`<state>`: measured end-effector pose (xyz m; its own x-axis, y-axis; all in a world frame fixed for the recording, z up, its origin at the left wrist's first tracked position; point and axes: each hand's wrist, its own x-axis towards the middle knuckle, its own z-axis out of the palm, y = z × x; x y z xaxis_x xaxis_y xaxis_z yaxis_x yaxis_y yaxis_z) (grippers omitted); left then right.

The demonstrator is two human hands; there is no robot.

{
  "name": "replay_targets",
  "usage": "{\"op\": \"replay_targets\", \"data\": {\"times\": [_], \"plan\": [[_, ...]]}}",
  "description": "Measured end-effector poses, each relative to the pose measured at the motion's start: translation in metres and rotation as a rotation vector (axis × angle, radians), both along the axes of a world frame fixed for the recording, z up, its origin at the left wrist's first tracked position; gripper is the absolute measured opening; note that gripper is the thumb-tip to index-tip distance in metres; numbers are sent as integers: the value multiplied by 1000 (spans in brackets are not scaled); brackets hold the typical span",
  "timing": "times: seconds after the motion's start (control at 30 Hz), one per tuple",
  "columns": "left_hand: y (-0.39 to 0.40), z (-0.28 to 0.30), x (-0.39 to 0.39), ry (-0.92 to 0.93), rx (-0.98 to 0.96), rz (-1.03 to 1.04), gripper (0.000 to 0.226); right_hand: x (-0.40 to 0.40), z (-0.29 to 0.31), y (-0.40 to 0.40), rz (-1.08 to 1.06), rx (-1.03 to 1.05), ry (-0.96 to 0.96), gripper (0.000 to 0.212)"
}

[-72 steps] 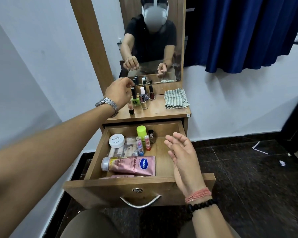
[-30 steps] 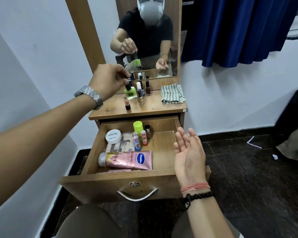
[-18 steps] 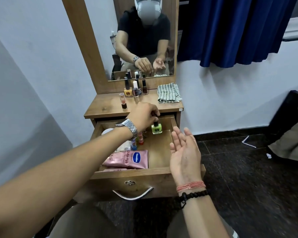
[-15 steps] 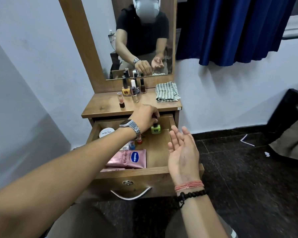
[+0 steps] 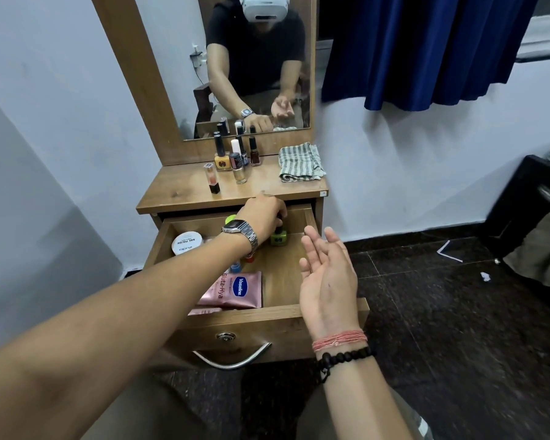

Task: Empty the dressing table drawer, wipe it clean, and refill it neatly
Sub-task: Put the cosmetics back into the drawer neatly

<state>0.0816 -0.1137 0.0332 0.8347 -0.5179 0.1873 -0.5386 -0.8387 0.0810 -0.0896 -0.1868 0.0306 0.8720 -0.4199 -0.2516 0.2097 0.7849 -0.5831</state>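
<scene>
The wooden drawer (image 5: 267,328) of the dressing table stands pulled out. My left hand (image 5: 262,217), with a metal watch on the wrist, reaches into its back and pinches the black cap of a green nail polish bottle (image 5: 279,239) standing on the drawer floor. My right hand (image 5: 326,274) hovers palm-up over the drawer's right side, fingers straight, holding nothing. In the drawer lie a pink Vaseline tube (image 5: 235,290), a white round jar (image 5: 187,243) and small tubes partly hidden under my left arm.
On the tabletop (image 5: 185,195) stand several nail polish bottles (image 5: 232,158) and a lipstick (image 5: 212,179); a folded striped cloth (image 5: 300,161) lies at its right. A mirror (image 5: 254,65) rises behind. Dark tiled floor (image 5: 458,328) and a blue curtain (image 5: 426,49) lie to the right.
My left hand took the green bottle from the tabletop, carried it down into the drawer and set it at the back. My right hand stayed palm-up over the drawer.
</scene>
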Motion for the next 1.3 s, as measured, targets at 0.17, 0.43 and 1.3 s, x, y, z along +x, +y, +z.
{"op": "replay_targets", "data": {"times": [0.17,0.43,1.3], "plan": [[5,-2,2,11,21,14,16,-1,0,0,10,-8,1,22],[10,-5,2,-54,53,-6,19,-3,1,0,23,-10,3,22],[78,116,96,-240,-64,157,36,1,-1,-2,35,-13,15,22]]}}
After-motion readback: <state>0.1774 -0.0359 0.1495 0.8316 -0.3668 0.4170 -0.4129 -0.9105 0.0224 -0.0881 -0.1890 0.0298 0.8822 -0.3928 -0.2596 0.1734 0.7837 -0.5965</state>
